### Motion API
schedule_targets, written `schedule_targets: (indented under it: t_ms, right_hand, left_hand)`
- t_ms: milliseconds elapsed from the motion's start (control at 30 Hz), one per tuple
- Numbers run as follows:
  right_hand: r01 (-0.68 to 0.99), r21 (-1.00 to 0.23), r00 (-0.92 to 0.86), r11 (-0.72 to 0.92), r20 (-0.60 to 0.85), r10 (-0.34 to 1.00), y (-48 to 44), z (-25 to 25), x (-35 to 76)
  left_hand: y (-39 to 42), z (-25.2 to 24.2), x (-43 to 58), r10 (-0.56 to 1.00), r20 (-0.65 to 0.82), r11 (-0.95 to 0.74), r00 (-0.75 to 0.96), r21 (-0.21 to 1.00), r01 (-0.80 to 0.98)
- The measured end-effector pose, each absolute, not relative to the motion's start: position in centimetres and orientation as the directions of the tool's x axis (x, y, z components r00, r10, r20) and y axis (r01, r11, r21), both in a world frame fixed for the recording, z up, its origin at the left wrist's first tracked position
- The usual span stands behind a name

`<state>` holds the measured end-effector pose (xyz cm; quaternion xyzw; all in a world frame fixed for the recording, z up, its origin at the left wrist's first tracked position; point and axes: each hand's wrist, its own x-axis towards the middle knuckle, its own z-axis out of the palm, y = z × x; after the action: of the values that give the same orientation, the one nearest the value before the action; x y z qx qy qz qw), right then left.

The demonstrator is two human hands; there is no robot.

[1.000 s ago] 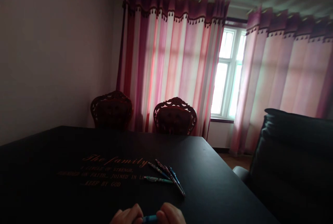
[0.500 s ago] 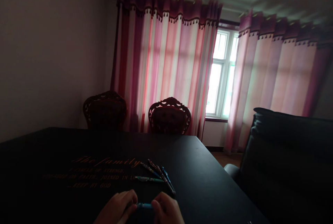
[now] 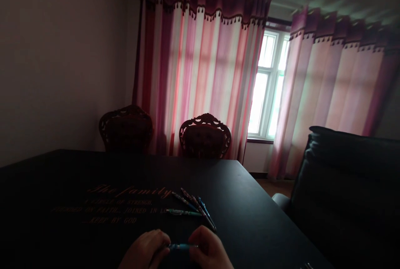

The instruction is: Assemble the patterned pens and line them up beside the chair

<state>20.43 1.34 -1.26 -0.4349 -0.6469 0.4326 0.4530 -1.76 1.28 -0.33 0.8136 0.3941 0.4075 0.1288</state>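
A blue pen (image 3: 180,246) lies level between my two hands, low in the head view. My left hand (image 3: 148,247) is closed around its left end. My right hand (image 3: 210,249) pinches the right end, where a thin tip shows against the fingers. Just beyond the hands several pens rest on the dark table: a green pen (image 3: 183,212) pointing left, a blue pen (image 3: 203,205), and others crossing it in a fan. Dim light hides the details of what sits inside my fingers.
Orange lettering marks the dark tabletop (image 3: 246,214). Two carved chairs (image 3: 126,129) stand at its far side, and a black leather seat (image 3: 350,177) is to the right. Striped curtains hang by a bright window. Some small object (image 3: 306,266) shows at the bottom right edge.
The view has shifted slightly. My right hand has slid a little outward along the pen, so more of the pen's right end shows between the hands.
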Motion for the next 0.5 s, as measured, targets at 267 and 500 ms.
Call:
schedule_targets:
  t_ms: [267,500]
  right_hand:
    - [0.281,-0.928,-0.175,0.246,0.203,0.964,-0.3,0.1,20.6]
    - [0.305,-0.922,-0.19,0.237,0.185,0.964,-0.1,0.0,20.6]
  left_hand:
    - [0.0,1.0,-2.1,0.791,0.438,-0.612,0.427,0.557,0.562]
    - [0.0,1.0,-2.1,0.753,0.46,-0.655,0.47,0.46,0.599]
